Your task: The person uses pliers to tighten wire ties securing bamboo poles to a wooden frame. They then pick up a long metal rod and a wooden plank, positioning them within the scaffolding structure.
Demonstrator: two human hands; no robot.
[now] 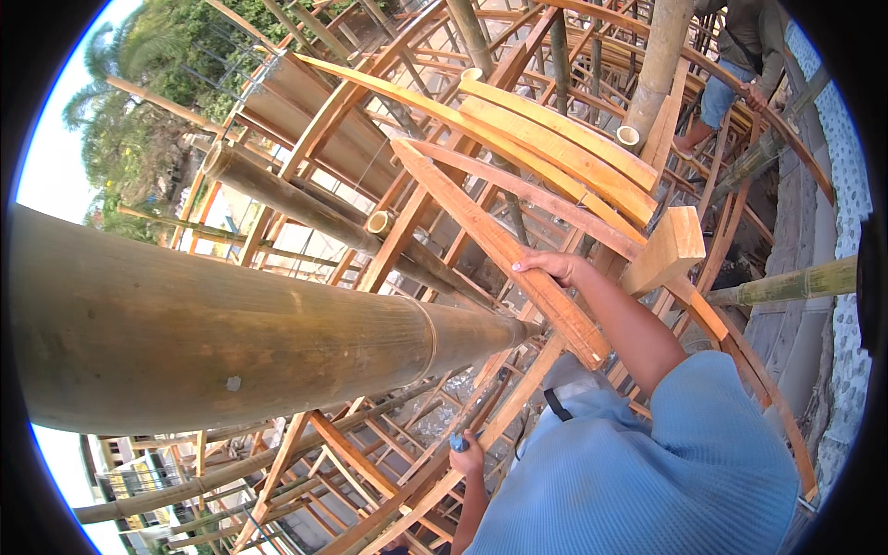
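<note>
My right hand (553,265) is closed over the edge of a long reddish wooden plank (490,236), thumb on its upper face. The plank slants from the upper left down to its near end beside my blue shirt. Lower and to the left, my left hand (469,456) is closed around a tool with a blue end (458,443). The rest of that tool is hidden, so I cannot tell its kind. A thick squared timber end (673,242) stands beside my right forearm. Several pale curved planks (546,139) lie beyond the right hand.
A thick bamboo pole (231,324) crosses close on my left. Wooden frames and bamboo poles (287,199) surround me, with open gaps down to the ground. At the upper right, another person (749,55) grips a curved timber strip (800,153). A bamboo pole (795,282) juts in from the right.
</note>
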